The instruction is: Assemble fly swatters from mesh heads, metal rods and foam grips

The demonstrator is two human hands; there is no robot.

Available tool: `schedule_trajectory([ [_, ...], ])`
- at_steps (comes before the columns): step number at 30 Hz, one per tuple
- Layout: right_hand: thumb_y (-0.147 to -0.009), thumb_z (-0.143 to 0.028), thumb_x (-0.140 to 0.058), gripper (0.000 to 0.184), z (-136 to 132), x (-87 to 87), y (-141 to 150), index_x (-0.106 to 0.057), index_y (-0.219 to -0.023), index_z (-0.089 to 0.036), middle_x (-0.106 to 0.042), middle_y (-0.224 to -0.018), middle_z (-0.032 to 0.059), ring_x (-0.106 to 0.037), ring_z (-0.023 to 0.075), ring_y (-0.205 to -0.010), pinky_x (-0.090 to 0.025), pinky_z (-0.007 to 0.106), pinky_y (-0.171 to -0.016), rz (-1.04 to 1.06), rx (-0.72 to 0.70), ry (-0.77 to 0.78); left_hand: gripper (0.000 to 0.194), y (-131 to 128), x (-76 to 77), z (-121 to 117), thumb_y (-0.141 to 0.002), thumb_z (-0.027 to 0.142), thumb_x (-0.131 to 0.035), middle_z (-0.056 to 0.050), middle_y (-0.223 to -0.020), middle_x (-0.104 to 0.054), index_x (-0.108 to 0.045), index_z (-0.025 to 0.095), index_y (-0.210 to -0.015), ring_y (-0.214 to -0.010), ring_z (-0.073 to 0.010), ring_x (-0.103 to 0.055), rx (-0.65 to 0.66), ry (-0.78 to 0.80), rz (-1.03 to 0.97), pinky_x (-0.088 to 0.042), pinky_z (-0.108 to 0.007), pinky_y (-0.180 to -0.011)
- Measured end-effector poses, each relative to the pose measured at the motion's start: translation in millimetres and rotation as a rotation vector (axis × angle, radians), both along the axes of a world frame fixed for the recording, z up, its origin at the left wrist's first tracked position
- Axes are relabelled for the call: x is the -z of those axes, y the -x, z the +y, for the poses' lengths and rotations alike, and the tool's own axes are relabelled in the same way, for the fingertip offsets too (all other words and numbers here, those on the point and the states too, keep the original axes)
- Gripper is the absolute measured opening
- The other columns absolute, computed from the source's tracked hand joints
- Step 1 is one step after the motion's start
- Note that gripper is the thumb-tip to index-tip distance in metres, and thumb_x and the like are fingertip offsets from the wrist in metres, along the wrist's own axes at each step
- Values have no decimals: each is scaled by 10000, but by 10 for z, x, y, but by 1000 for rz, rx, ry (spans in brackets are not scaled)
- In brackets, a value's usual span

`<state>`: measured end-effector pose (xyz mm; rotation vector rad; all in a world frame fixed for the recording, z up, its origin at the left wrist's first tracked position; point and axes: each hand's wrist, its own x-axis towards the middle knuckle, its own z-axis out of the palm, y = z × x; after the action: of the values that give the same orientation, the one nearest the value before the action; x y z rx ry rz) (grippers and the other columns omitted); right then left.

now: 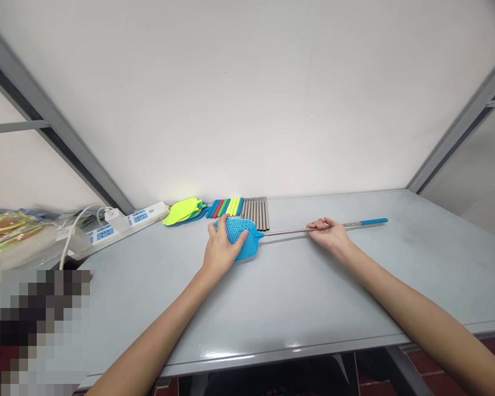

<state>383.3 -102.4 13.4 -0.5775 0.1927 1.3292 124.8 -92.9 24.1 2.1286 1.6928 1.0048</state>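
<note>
Above the bench [272, 308], left hand [220, 247] is pinching the blue flyswatter head [251, 243], thumb on top; right hand [329, 235] is gripping its metal shaft [286, 231], fingers curled.

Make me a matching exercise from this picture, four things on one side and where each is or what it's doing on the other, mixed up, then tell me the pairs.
Column one:
1. Left hand
2. Metal tubes
3. Right hand
4. Power strip

Column two:
A. Lined up to the right of the coloured grips
B. Curled around the metal shaft
C. White, with blue sockets
D. Holding the blue mesh head

Pairs: 1-D, 2-A, 3-B, 4-C.
</note>
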Motion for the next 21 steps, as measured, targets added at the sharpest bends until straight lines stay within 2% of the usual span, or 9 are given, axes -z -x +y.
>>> schedule_trajectory([
  [2, -778, -110, -170, 208, -2, 9, 2, -157, -586, -190, -172, -423, -75, -241, 73, -298, -291, 213, -347, -18, -8, 14, 616, 20, 32, 21, -693, 522, -454, -109, -1112, -298, -313, 213, -1208, -1046, -256, -413, 32, -12, 25, -354, -420, -863],
  [5, -780, -121, -168, 209, -6, 21, 3, -157, -582, -189, -176, -422, -74, -249, 76, -295, -291, 221, -349, -46, -24, 28, 621, 44, 112, 67, -705, 506, -449, -125, -1199, -208, -318, 182, -1218, -1170, -277, -263, 83, -74, 90, -274, -426, -936],
  [9, -777, -127, -178, 205, -10, 29, 11, -165, -581, -188, -183, -423, -73, -251, 75, -294, -292, 224, -354, -67, -47, 37, 591, 31, 205, 76, -727, 511, -415, -154, -1277, -164, -352, 186, -1216, -1215, -312, -147, 133, -75, 252, -225, -469, -936],
  [12, -774, -123, -178, 201, -12, 27, 22, -168, -584, -186, -182, -421, -74, -248, 72, -294, -294, 221, -358, -66, -57, 42, 500, -8, 197, 18, -759, 491, -377, -143, -1305, -175, -373, 261, -1202, -1221, -306, -140, 150, -81, 341, -203, -524, -901],
  [15, -775, -127, -175, 198, -16, 23, 33, -170, -586, -186, -180, -422, -74, -243, 70, -297, -291, 216, -356, -59, -63, 44, 394, -54, 125, -59, -786, 440, -365, -127, -1317, -199, -441, 285, -1140, -1227, -294, -136, 148, -168, 396, -120, -560, -897],
  [18, -775, -127, -179, 199, -23, 24, 47, -169, -585, -187, -181, -429, -74, -242, 73, -300, -288, 219, -355, -60, -80, 39, 287, -98, 51, -125, -811, 367, -351, -97, -1272, -307, -529, 273, -1017, -1199, -258, -223, 254, -218, 418, -92, -532, -913],
  [21, -772, -121, -184, 202, -30, 28, 64, -163, -582, -189, -184, -440, -72, -245, 77, -306, -288, 228, -357, -66, -106, 34, 246, -135, 27, -165, -823, 311, -339, -75, -1134, -442, -566, 251, -896, -1095, -212, -363, 367, -206, 414, -111, -490, -922],
])
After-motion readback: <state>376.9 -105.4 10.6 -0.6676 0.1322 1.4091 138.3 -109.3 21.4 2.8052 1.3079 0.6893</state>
